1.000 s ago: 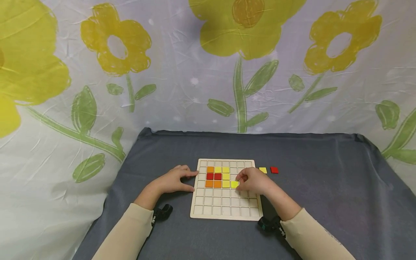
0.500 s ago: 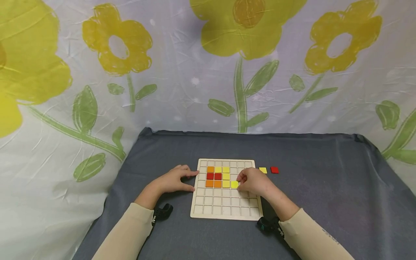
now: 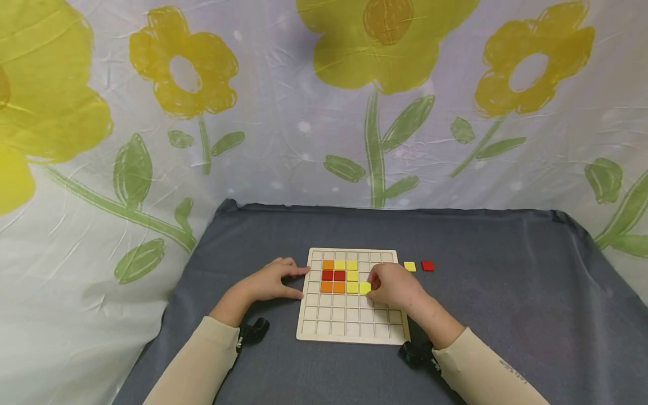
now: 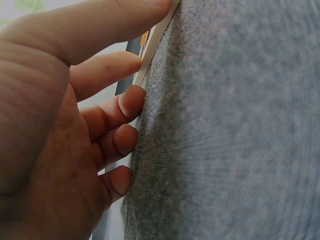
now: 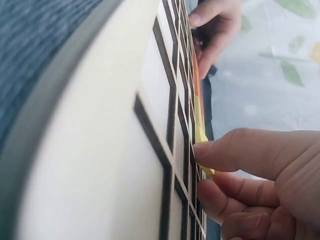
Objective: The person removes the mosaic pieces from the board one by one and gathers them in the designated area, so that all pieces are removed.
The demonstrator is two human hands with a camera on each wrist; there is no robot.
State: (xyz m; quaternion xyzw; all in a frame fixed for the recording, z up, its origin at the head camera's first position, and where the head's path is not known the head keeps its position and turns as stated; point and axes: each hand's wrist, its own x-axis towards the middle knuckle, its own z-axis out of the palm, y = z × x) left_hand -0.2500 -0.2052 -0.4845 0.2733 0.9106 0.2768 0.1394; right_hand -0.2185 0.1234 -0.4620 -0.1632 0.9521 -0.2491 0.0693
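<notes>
A wooden grid board point(image 3: 349, 332) lies on the dark cloth, bearing orange, red and yellow square tiles in its upper-left cells. My left hand point(image 3: 270, 280) touches the board's left edge with thumb and index finger spread; in the left wrist view the other fingers point(image 4: 131, 102) bend loosely beside the edge. My right hand point(image 3: 397, 286) is over the board's right half, pinching a yellow tile point(image 3: 364, 288) at the right end of the third tile row. In the right wrist view the thumb point(image 5: 220, 152) meets this tile; the hand hides part of the grid.
A loose yellow tile point(image 3: 409, 266) and a loose red tile point(image 3: 427, 265) lie on the dark grey cloth point(image 3: 486, 281) right of the board. Behind the table hangs a white curtain point(image 3: 273, 140) with yellow flowers. Black wrist cameras sit below both hands.
The right wrist and forearm shift slightly left and the fingers turn a little, still at the same yellow tile. The left hand and the board stay put.
</notes>
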